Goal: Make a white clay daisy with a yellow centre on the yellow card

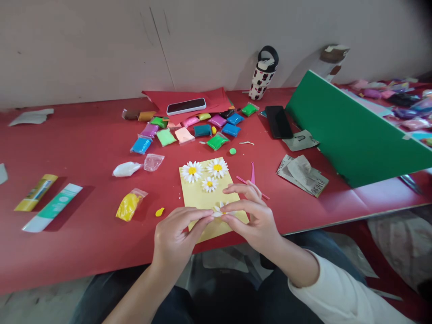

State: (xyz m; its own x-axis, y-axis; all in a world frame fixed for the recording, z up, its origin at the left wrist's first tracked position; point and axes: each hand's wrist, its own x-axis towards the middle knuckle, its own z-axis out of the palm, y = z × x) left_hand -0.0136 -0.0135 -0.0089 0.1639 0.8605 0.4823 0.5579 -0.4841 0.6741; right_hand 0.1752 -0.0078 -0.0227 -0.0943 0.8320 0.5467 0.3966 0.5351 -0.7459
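Both my hands meet over the lower part of a yellow sheet, at a white clay daisy with a yellow centre. My left hand pinches the flower's left edge between thumb and forefinger. With thumb and index finger, my right hand grips its right side, the other fingers raised. Fingertips cover part of the petals. Three finished-looking daisies lie on the sheet's upper part: one at left, one at right and a smaller one below them. Pink modelling tools lie right of the sheet.
Several coloured clay packets spread behind the sheet, with a phone on red paper. To the left are a yellow clay bag, a white clay packet and tubes. A green board leans at right, near a tumbler.
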